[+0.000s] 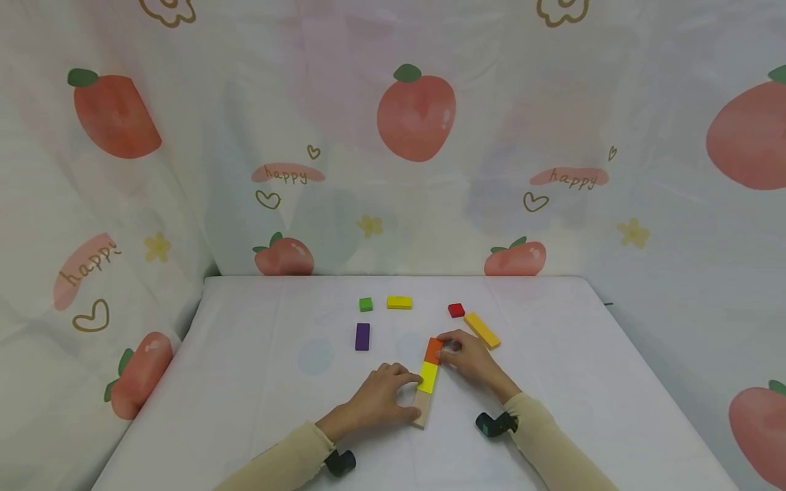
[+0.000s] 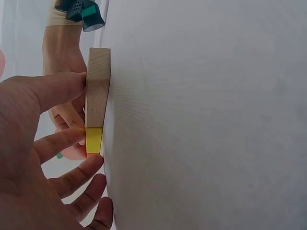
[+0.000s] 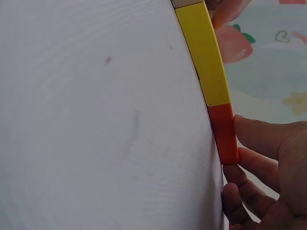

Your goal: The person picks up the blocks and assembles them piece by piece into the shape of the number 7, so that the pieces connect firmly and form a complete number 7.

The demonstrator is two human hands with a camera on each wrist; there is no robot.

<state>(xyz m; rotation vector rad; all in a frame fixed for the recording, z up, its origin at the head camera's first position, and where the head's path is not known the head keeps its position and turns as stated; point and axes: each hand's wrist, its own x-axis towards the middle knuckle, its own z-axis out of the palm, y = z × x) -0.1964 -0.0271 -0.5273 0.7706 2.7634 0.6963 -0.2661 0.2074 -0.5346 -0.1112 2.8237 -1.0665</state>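
A row of three blocks lies end to end on the white table: a plain wooden block [image 1: 421, 408] nearest, a yellow block [image 1: 428, 377] in the middle, an orange block [image 1: 433, 350] farthest. My left hand [image 1: 382, 399] is along the row's left side, its thumb touching the wooden block and its index finger the yellow one. At the far end, my right hand [image 1: 469, 356] holds the orange block between thumb and index finger. The right wrist view shows the thumb on the orange block's side and the index finger by its end corner.
Farther back lie a green cube [image 1: 366, 304], a yellow block [image 1: 400, 302] and a small red block [image 1: 456, 310]. A purple block [image 1: 363, 337] stands left of the row; a long yellow-orange block [image 1: 482, 330] lies beyond my right hand. A printed curtain [image 1: 430, 204] hangs behind the table.
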